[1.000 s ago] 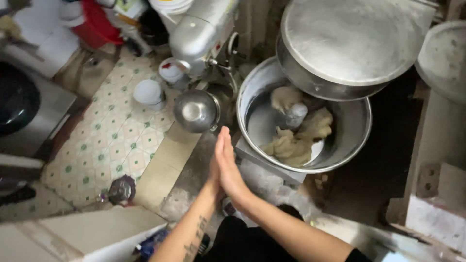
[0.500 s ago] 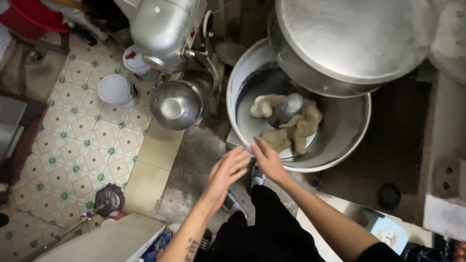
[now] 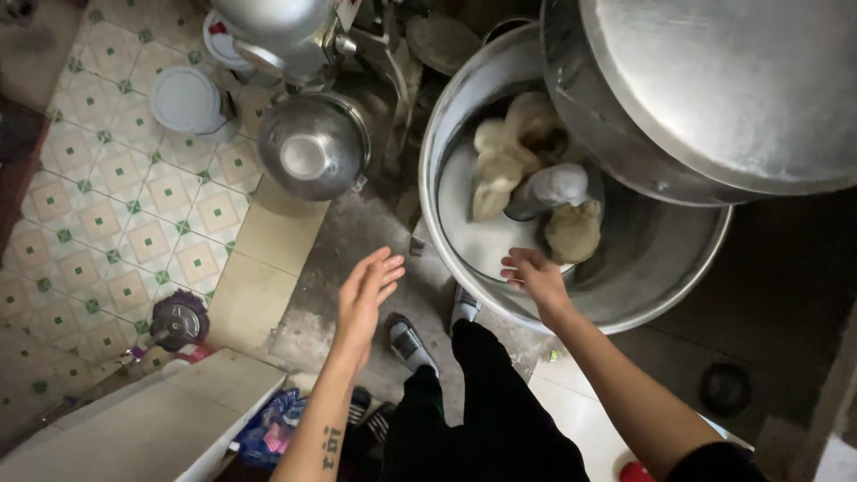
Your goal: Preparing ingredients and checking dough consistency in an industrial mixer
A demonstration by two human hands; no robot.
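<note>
I look down into a large steel mixer bowl [image 3: 661, 286] holding lumps of pale dough [image 3: 500, 165] around a metal hook [image 3: 553, 187]. My right hand [image 3: 534, 275] hovers over the bowl's near rim, fingers loosely curled, holding nothing, a short way from a brownish dough lump [image 3: 573, 230]. My left hand [image 3: 366, 295] hangs open in the air left of the bowl, fingers spread, above the concrete floor. A tattoo shows on that forearm.
A big steel lid [image 3: 723, 89] tilts over the bowl's right side. A smaller stand mixer with its steel bowl [image 3: 312, 147] stands to the left on the patterned tile floor [image 3: 116, 196], beside a white lidded tub [image 3: 187, 100]. A pale counter edge [image 3: 152, 419] is at lower left.
My hands were pressed together a second ago; they have parted. The right one has reached forward to the bowl's rim, the left has swung out to the side. The view has moved closer.
</note>
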